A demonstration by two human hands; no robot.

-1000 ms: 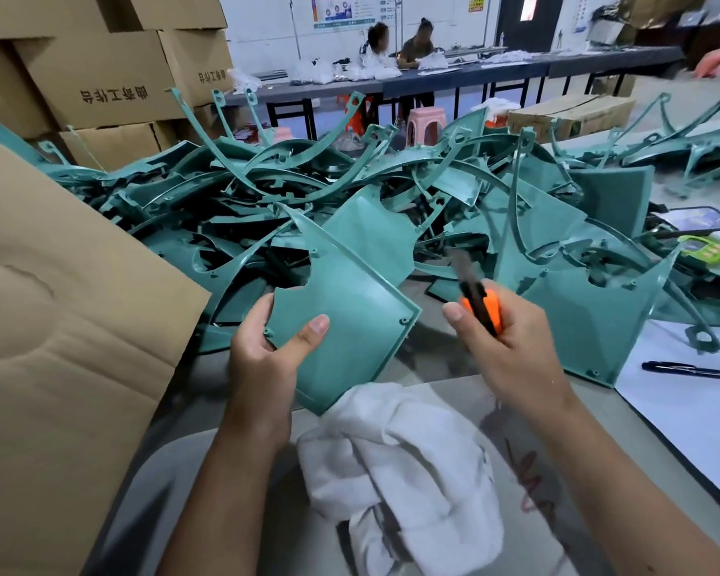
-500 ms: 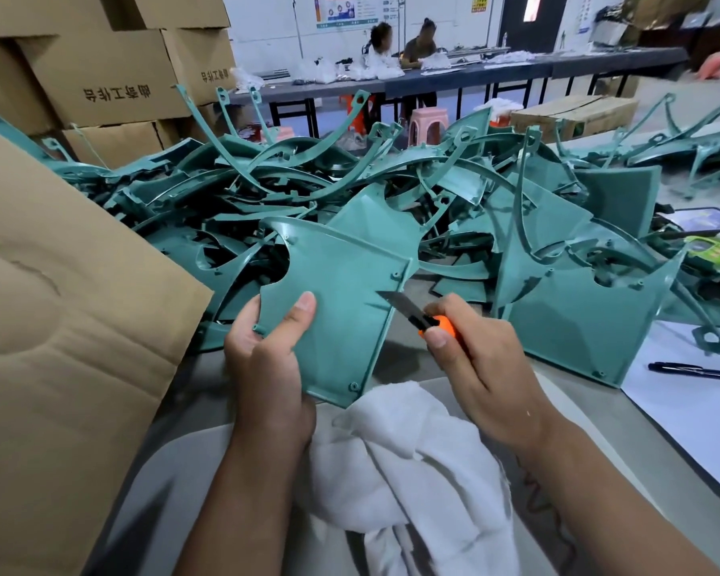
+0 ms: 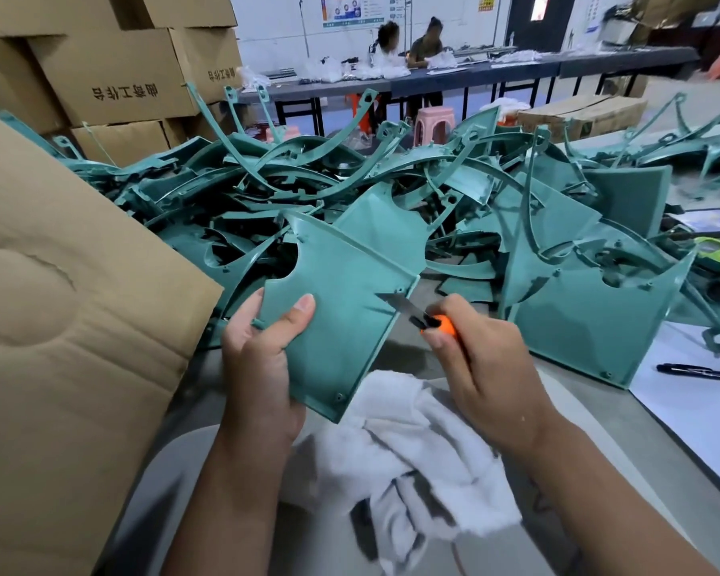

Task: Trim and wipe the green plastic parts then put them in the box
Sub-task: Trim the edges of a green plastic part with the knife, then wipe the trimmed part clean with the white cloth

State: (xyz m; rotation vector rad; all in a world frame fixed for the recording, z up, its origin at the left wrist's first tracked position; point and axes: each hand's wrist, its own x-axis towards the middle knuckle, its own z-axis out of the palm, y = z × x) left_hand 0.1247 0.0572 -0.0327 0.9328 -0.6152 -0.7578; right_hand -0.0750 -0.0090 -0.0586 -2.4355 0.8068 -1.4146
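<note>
A worker's left hand [image 3: 262, 367] is gripping a green plastic panel [image 3: 337, 309] above the counter [image 3: 591, 413]; the right hand [image 3: 483, 367], at three o'clock, is clasping a utility knife [image 3: 416, 313], blade meeting the panel's right edge.

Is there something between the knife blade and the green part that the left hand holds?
Nothing visible. The blade in the right hand already lies against the right edge of the green part gripped by the left hand.
</note>
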